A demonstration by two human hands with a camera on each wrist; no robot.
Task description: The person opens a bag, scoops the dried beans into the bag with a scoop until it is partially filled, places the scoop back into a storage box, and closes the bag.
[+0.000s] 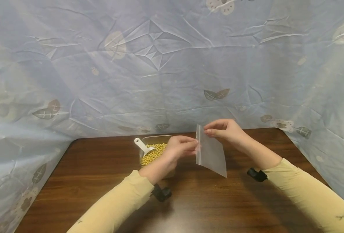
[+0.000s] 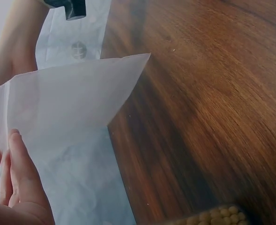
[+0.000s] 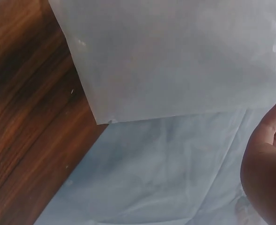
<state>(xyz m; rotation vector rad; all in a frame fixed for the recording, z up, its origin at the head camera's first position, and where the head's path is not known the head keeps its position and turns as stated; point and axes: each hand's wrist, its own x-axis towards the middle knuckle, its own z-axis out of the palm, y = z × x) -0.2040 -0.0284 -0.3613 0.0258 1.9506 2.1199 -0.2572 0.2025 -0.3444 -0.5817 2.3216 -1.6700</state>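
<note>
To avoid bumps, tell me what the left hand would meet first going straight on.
Most likely the bag, which the left hand touches; depth beyond it is unclear.

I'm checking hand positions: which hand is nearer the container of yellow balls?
The left hand, partly covering the container in the head view; the right hand is farther off, by the plastic bag's upper edge.

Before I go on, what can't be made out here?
Container: near right corner, head view, behind the left hand.
Right hand: fingertips, right wrist view, cut off by the right edge.
Yellow balls: most, left wrist view, cut off by the bottom edge.
Bag: whether open, head view, too small.
</note>
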